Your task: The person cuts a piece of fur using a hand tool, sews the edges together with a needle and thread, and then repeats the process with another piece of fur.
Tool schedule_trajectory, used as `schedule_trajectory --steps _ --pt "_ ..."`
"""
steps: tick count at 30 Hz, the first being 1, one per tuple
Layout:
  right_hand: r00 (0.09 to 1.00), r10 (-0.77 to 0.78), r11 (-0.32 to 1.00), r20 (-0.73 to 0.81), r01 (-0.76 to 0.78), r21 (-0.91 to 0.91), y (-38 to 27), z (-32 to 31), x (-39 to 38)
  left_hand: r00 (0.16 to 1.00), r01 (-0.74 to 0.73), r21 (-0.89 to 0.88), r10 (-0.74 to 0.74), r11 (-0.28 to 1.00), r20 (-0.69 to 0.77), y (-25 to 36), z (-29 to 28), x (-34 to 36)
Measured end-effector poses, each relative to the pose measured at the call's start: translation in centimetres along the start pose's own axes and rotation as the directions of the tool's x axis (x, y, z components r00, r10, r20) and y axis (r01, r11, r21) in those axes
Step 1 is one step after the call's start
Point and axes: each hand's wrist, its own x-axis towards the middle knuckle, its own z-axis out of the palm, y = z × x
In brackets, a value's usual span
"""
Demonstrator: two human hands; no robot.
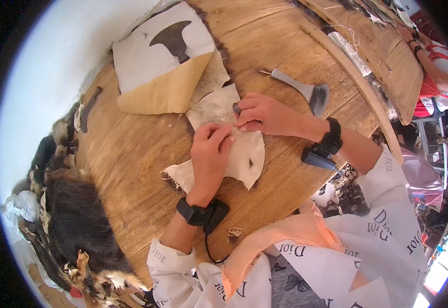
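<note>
Over on the left, dark fur (75, 220) lies by the wooden table (136, 179). Next comes a white sheet (136, 66) with a dark, curved blade (171, 40) on top. Then the left hand (209, 149) pinches the edge of a pale skin piece (242, 154), mid-table under both hands. The right hand (267, 115) pinches it just beside; I can't tell if something thin is there too. Farther right lies a grey-handled blade (306, 90).

Cream hide piece (239, 161) | frayed left end | one small dark mark | on wooden tabletop (136, 192)
</note>
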Motion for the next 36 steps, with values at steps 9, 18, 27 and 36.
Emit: schedule_trajectory --steps 9,18,27,36 --pt "0.995 -0.099 0.989 -0.019 0.096 -0.114 -0.2 0.0 0.8 0.999 -0.029 0.074 0.031 0.997 -0.021 -0.7 0.0 0.0" --pt "0.999 -0.022 0.995 0.027 0.025 -0.100 0.4 -0.7 -1.1 0.995 -0.097 0.060 0.099 0.993 -0.025 -0.6 1.1 0.6" --pt "0.764 0.426 0.799 -0.484 -0.569 -0.195 0.2 -12.9 -12.9 0.997 -0.074 0.083 0.075 0.994 -0.010 -1.2 0.6 0.0" --pt "0.637 0.365 0.483 -0.679 -0.753 -0.446 7.0 -21.3 -12.6 1.000 -0.005 0.094 0.004 0.996 0.017 -2.1 0.5 0.1"
